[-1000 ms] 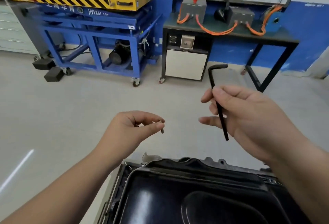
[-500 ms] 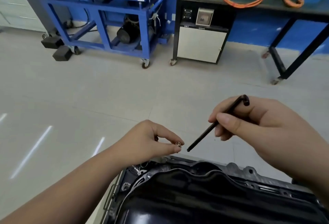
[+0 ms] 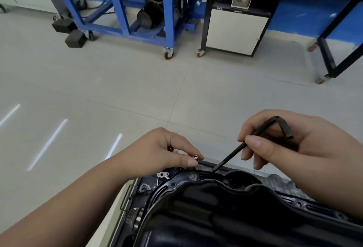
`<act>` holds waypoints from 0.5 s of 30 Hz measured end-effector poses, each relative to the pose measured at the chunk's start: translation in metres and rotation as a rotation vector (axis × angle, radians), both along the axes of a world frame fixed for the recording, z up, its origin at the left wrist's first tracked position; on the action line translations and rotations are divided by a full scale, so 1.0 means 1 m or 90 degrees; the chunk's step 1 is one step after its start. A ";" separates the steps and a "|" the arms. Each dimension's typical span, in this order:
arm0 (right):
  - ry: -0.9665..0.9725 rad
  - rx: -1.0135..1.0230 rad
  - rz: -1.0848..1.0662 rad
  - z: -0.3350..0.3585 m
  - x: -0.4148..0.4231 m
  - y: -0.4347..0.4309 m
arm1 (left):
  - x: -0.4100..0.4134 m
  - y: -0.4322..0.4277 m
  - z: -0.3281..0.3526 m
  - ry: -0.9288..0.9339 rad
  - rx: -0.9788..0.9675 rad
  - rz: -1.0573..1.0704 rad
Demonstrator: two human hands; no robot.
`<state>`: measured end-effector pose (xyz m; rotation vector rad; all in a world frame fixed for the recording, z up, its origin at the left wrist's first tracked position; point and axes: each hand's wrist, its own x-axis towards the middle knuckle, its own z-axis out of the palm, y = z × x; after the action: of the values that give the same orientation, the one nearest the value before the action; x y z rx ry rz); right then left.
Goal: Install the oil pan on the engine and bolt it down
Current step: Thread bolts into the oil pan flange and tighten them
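The black oil pan [image 3: 225, 213] lies on the engine at the bottom of the view, its flange running along the far edge. My left hand [image 3: 165, 154] pinches a small silver bolt [image 3: 195, 157] between thumb and forefinger, just above a hole in the pan's far left flange [image 3: 193, 176]. My right hand [image 3: 294, 148] grips a black L-shaped hex key [image 3: 253, 138], held slanted with its long tip down near the flange, a little right of the bolt.
Grey tiled floor stretches beyond the engine. A blue wheeled frame [image 3: 125, 11] with a motor stands at the back left, a white cabinet on castors [image 3: 235, 28] behind centre, and a black table leg [image 3: 330, 58] at the right.
Both hands have come down toward the pan's far flange. The bolt now hangs just above the flange hole, and the hex key tip has dropped close to the rim.
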<state>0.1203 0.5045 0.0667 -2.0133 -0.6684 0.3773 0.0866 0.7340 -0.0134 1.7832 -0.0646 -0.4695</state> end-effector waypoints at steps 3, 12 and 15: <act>-0.009 0.005 -0.007 -0.001 0.001 0.000 | -0.004 0.003 0.000 -0.011 0.003 -0.001; -0.153 -0.146 0.050 -0.003 0.015 -0.010 | -0.023 0.005 -0.009 -0.099 0.091 0.176; -0.151 -0.275 0.085 -0.021 0.032 -0.017 | -0.042 0.000 -0.024 -0.128 0.102 0.329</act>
<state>0.1523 0.4880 0.0456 -2.4551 -0.9350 0.3892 0.0451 0.7340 -0.0374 1.9115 0.2963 0.0794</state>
